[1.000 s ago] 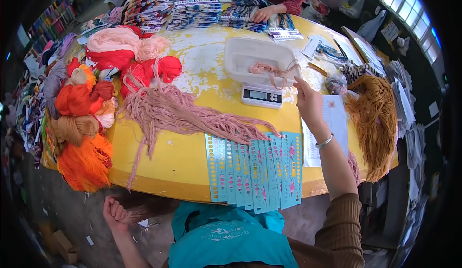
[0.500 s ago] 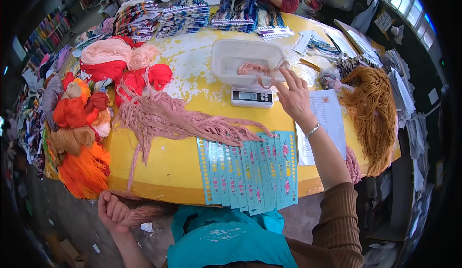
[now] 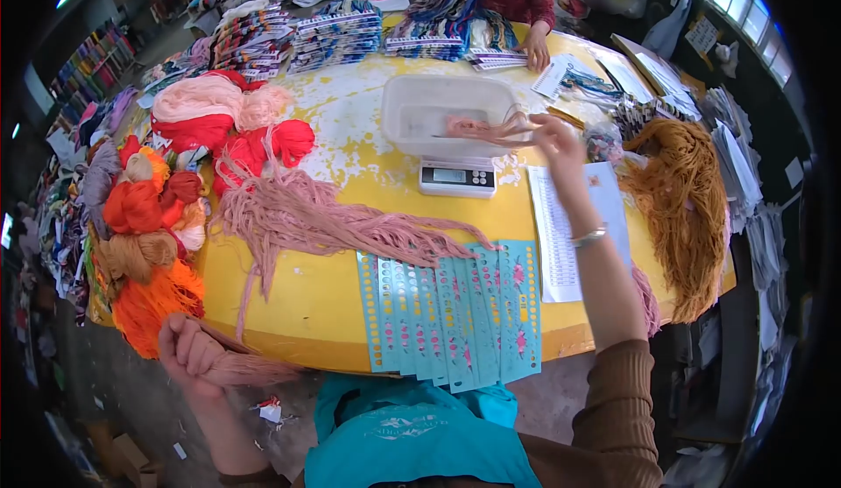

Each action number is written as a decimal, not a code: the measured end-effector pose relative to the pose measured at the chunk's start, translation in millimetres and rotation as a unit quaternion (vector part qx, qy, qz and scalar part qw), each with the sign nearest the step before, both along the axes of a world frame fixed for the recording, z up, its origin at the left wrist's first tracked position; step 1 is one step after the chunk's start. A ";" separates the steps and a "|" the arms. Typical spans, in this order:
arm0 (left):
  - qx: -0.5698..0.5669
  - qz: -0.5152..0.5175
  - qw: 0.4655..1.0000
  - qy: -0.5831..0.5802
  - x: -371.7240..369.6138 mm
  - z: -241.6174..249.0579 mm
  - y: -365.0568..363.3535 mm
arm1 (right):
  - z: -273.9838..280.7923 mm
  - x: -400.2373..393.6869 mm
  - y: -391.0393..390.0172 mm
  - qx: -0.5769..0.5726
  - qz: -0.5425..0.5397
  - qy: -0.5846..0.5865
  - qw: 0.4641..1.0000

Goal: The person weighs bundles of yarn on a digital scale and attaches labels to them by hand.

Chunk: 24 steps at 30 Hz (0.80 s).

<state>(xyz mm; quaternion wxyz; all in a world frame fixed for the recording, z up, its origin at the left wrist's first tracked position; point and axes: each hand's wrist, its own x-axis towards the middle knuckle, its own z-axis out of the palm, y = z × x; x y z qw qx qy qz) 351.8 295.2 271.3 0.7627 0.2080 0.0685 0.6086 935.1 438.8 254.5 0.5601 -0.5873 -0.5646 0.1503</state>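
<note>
My left hand (image 3: pixel 188 354) is closed around a bundle of dusty-pink thread (image 3: pixel 254 368) at the table's near left edge. Thumb and fingers of my right hand (image 3: pixel 558 144) pinch pale pink strands (image 3: pixel 504 129) at the right rim of a clear plastic tub (image 3: pixel 399 124). The strands stretch into the tub, where their other end lies. Beneath the tub is a digital scale (image 3: pixel 457 178), its display too faint to read. A long heap of dusty-pink thread (image 3: pixel 324 216) lies across the table, touching a fan of turquoise punched cards (image 3: pixel 451 313).
Red and peach skeins (image 3: pixel 197 124) and orange thread (image 3: pixel 158 300) crowd the left side. Brown thread (image 3: pixel 683 199) hangs over the right edge, near a printed sheet (image 3: pixel 554 234). Stacked thread cards (image 3: pixel 337 37) line the back. Across the table, a co-worker's hand (image 3: pixel 536 47) rests beside cards.
My right hand has moved right and drawn the strands toward the tub's rim. My left hand has shifted slightly up and left with its bundle. The co-worker's hand has come down to the table.
</note>
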 end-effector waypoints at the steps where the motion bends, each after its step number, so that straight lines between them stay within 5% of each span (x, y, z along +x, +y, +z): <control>1: -0.002 -0.001 1.000 0.000 2.8 2.3 3.7 | 8.1 20.4 -6.9 0.052 0.050 0.145 0.987; 2: -0.014 0.000 1.000 0.009 6.3 5.6 7.3 | 34.1 32.4 -22.8 0.052 0.064 0.223 0.971; 5: -0.016 -0.026 0.999 0.031 24.8 11.8 22.4 | 91.6 69.3 -65.7 0.110 -0.028 0.220 0.969; 7: -0.080 0.103 0.970 0.203 48.2 11.0 27.8 | 125.3 66.6 -96.6 0.124 -0.110 0.188 0.968; 9: -0.126 0.158 0.932 0.301 97.6 27.4 30.6 | 134.0 65.0 -110.8 0.130 -0.049 0.270 0.953; 10: -0.089 0.070 0.959 0.261 107.9 25.1 30.2 | 137.7 50.4 -120.5 0.114 -0.022 0.314 0.942; 13: -0.004 -0.101 0.971 0.218 139.0 13.6 34.0 | 122.1 -16.7 -137.7 0.002 0.092 0.320 0.943; 16: -0.014 -0.137 0.971 0.194 170.0 13.7 28.6 | 89.4 -104.0 -146.9 -0.119 0.146 0.302 0.934; 19: -0.043 -0.154 0.969 0.188 183.7 6.1 22.4 | 50.6 -167.3 -149.4 -0.235 0.253 0.357 0.868; 24: -0.025 -0.170 0.970 0.170 194.5 -2.7 16.2 | 25.8 -219.9 -147.3 -0.257 0.315 0.377 0.832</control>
